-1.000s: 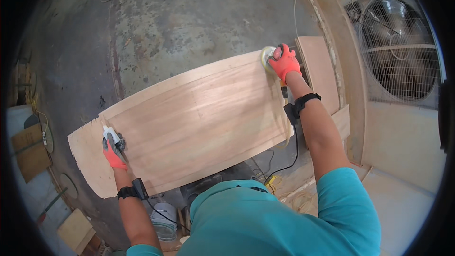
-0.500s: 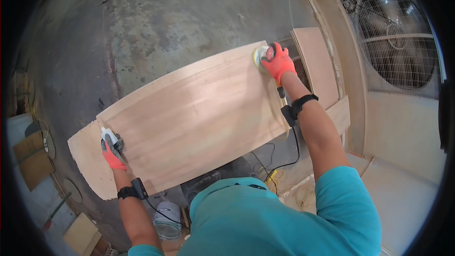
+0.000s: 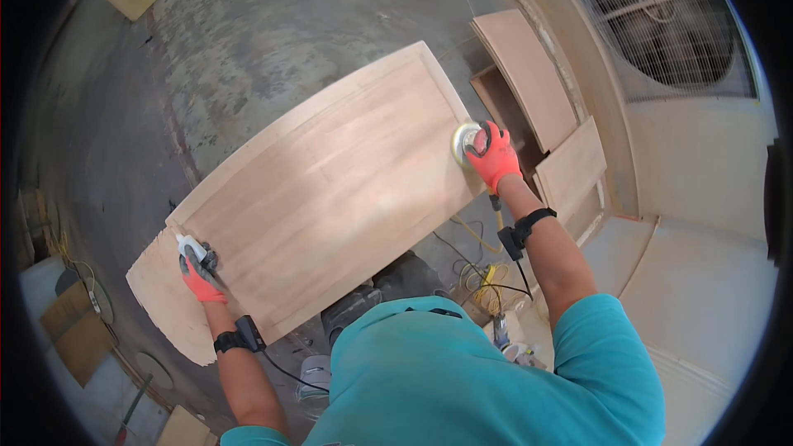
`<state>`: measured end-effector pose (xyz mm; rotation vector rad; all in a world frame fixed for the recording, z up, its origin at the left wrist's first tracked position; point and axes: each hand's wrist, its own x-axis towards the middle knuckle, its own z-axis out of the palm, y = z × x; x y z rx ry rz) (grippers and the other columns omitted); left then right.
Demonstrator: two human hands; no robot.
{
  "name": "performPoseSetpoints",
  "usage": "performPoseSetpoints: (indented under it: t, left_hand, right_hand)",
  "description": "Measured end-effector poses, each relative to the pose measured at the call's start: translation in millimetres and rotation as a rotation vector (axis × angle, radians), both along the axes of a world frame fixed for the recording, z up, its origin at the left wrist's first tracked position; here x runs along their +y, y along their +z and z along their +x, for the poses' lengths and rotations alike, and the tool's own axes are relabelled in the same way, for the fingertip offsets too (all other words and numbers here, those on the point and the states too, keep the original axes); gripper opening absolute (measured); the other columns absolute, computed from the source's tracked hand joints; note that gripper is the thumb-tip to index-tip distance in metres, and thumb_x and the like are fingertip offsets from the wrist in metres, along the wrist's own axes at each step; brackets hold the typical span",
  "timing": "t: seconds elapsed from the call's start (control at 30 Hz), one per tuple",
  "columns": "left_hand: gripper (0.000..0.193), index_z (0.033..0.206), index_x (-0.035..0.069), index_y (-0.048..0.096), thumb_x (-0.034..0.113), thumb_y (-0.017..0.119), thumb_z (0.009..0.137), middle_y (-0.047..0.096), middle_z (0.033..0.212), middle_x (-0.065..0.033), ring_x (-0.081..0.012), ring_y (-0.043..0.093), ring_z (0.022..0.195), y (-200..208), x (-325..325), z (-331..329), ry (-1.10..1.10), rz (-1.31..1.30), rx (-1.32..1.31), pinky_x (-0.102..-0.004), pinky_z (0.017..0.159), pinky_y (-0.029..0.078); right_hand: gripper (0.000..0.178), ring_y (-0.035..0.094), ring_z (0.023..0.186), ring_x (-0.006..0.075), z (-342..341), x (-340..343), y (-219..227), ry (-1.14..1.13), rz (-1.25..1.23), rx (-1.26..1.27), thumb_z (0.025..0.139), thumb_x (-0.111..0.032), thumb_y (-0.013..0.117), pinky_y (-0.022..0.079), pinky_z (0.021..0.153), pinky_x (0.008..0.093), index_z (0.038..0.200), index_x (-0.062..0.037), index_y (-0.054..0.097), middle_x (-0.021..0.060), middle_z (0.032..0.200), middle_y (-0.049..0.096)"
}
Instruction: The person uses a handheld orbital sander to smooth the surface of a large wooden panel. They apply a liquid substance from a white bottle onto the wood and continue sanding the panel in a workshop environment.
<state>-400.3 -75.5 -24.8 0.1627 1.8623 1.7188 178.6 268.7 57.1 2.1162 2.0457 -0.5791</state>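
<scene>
A large pale wooden panel with a raised border slants across the middle, over a rough-edged board that shows at the left. My right hand, in a red and grey glove, is closed over a round power sander. The sander's disc rests on the panel near its right edge. At the panel's left end, my left hand, gloved alike, wraps round a white squeeze bottle with a narrow nozzle pointing away from me. That nozzle's tip is close to the panel's left edge.
Wooden boards lean by the wall at the right, below a large caged fan. Coiled yellow cable and a power tool lie near my right side. A bucket stands by my left side.
My right hand has brought the sander nearer to me along the panel's right side. My left hand keeps its hold on the bottle. The whole view has shifted and turned somewhat.
</scene>
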Motion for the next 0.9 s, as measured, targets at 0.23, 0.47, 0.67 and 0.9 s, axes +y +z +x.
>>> performPoseSetpoints:
  t: [0.23, 0.47, 0.67, 0.9]
  left_hand:
    - [0.037, 0.115, 0.002, 0.061, 0.038, 0.057, 0.106, 0.068, 0.087, -0.0075, -0.0124, 0.062, 0.061, 8, 2, 5, -0.029, 0.016, -0.045, -0.0226, 0.054, 0.048]
    - [0.038, 0.120, 0.000, 0.059, 0.035, 0.057, 0.107, 0.070, 0.092, -0.0107, -0.0163, 0.066, 0.064, -5, 0, -7, -0.103, 0.021, -0.026, -0.0258, 0.056, 0.054]
    - [0.037, 0.125, -0.001, 0.057, 0.032, 0.055, 0.107, 0.073, 0.097, -0.0137, -0.0196, 0.070, 0.068, -22, -7, -18, -0.122, 0.102, -0.040, -0.0268, 0.057, 0.056]
    - [0.038, 0.120, 0.000, 0.059, 0.035, 0.057, 0.107, 0.071, 0.091, -0.0108, -0.0172, 0.069, 0.067, -15, -6, -16, -0.177, -0.008, -0.051, -0.0252, 0.055, 0.054]
  right_hand:
    - [0.088, 0.062, 0.120, 0.0448, 35, -59, -13, -0.153, 0.073, 0.043, 0.081, -0.044, 0.077, 0.052, 0.102, 0.0473, 0.153, -0.0194, 0.035, 0.0299, 0.153, 0.037]
    - [0.082, 0.060, 0.121, 0.0432, -37, -134, 2, -0.074, 0.048, 0.147, 0.080, -0.040, 0.080, 0.052, 0.102, 0.0469, 0.150, -0.0205, 0.042, 0.0228, 0.144, 0.045]
    - [0.082, 0.062, 0.118, 0.0430, -75, -176, 6, 0.035, -0.030, 0.121, 0.080, -0.040, 0.079, 0.053, 0.100, 0.0480, 0.150, -0.0234, 0.042, 0.0228, 0.144, 0.045]
    - [0.083, 0.063, 0.117, 0.0426, -10, -115, -4, -0.100, 0.055, 0.066, 0.080, -0.043, 0.077, 0.053, 0.100, 0.0467, 0.151, -0.0220, 0.040, 0.0257, 0.146, 0.044]
